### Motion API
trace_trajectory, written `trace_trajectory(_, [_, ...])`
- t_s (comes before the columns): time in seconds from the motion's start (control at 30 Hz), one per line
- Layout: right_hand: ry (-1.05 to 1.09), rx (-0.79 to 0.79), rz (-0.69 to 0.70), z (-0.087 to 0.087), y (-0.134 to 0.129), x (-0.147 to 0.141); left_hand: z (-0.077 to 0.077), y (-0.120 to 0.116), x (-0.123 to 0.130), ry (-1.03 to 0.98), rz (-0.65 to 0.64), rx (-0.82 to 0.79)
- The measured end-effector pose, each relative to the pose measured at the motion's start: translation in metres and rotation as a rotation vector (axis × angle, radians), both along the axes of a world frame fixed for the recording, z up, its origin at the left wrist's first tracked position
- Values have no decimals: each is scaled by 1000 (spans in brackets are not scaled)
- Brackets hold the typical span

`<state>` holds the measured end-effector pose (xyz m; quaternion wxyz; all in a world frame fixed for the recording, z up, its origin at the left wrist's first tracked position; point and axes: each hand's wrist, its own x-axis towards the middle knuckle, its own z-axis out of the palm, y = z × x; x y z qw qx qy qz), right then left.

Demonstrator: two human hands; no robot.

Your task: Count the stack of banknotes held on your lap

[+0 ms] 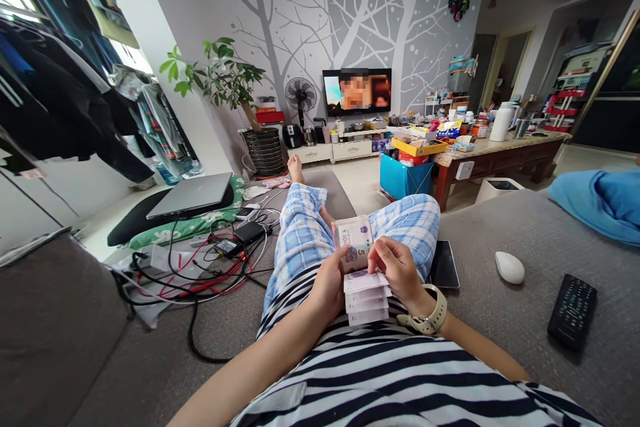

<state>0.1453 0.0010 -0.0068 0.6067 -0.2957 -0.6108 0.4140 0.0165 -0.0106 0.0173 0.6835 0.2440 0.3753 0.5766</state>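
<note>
A stack of banknotes [354,235] marked with a 5 is held in front of my lap. My left hand [329,283] is closed around its left side, the thumb lying over the notes. Below the thumb, several fanned notes [367,301] fold down toward my striped shirt, their edges stepped. My right hand [399,271] is at the right side of the notes, fingers curled in a pinch at the top of the fanned part. A pale watch [434,312] is on my right wrist.
On the sofa to the right are a tablet [445,265], a white mouse [510,267] and a black remote control [573,311]. Tangled cables [200,280] and a closed laptop [193,196] lie left. Beyond stand a blue storage box [404,175] and a crowded table [480,152].
</note>
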Motion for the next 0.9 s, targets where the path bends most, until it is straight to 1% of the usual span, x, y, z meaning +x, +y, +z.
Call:
trace_trajectory(0.07, [-7, -14, -33, -1, 3, 0, -1, 1, 0, 0, -15, 7])
trace_trajectory(0.23, [-34, -62, -224, -6, 13, 2, -9, 5, -3, 44, -70, 42])
trace_trajectory(0.3, [-34, -68, -249, -8, 16, 3, -10, 5, -4, 66, -83, 72])
trace_trajectory(0.5, [-37, -66, -214, -8, 17, 2, -7, 2, -3, 72, -44, 84])
trace_trajectory(0.6, [-91, -51, -238, -7, 16, 3, -4, 2, -2, 74, -28, 65])
trace_trajectory(0.67, [-108, -37, -254, -8, 16, 3, 0, 2, 0, 38, -12, 29])
trace_trajectory(0.8, [-87, -19, -226, -6, 13, 3, 5, 0, 3, -39, -13, -16])
trace_trajectory(0.9, [-65, -2, -205, -4, 8, 3, 3, 1, 2, -19, -3, 4])
